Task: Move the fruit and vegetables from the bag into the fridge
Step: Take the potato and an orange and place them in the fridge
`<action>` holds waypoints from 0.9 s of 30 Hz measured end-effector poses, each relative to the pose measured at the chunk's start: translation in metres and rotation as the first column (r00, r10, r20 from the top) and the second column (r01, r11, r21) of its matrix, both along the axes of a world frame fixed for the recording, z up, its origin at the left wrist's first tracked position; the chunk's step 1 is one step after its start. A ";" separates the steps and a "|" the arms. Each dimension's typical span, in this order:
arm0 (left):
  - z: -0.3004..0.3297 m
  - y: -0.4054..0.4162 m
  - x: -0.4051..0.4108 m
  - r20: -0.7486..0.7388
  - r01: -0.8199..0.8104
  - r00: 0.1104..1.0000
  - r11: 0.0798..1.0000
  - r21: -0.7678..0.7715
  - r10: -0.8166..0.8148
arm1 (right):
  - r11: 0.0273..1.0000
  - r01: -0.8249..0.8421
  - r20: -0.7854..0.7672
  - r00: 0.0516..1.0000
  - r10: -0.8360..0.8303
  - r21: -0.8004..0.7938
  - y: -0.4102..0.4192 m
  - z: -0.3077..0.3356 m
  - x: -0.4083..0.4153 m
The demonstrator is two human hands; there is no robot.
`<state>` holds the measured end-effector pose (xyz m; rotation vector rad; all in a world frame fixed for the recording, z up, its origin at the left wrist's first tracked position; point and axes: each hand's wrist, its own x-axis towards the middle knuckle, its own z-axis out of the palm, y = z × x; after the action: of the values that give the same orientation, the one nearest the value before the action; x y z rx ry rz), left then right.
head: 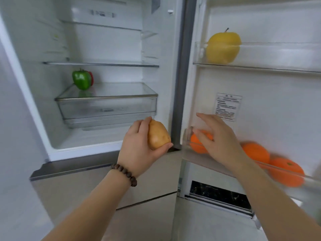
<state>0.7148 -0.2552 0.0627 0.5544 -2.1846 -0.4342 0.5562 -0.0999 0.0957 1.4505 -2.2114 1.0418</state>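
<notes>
My left hand [139, 146] holds a brown potato [158, 135] just in front of the open fridge's lower edge. My right hand [219, 138] hovers with fingers spread over the lower door bin [284, 172], right above one orange [197, 145]. Two more oranges [255, 151] [286, 171] lie further right in that bin. A green pepper [81, 80] with something red behind it sits on the glass cover of the crisper drawer [107, 106]. A yellow apple-like fruit [223, 46] rests in the upper door bin. The bag is out of view.
The fridge door [271, 101] stands open on the right, carrying a label sticker [227, 106]. Glass shelves [100, 63] span the fridge interior above the drawer. Below the fridge compartment is a grey lower door front [121, 181].
</notes>
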 end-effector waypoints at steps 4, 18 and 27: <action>0.002 -0.031 0.041 0.007 -0.127 0.992 0.992 -0.015 0.127 | 0.994 -0.106 0.012 0.994 0.106 0.022 -0.059 -0.009 0.022; 0.057 -0.184 0.086 -0.118 -0.318 0.945 0.942 -0.110 0.305 | 0.988 -0.155 -0.009 0.988 0.155 -0.003 -0.249 -0.011 0.043; 0.131 -0.290 0.042 -0.145 -0.294 0.952 0.938 -0.183 0.270 | 0.999 -0.043 -0.030 0.999 0.042 -0.034 -0.345 -0.006 0.007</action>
<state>0.7564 -0.5449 0.1939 0.6981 -1.9684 -0.0855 0.5632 -0.4453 0.0895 1.4945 -2.1404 1.0598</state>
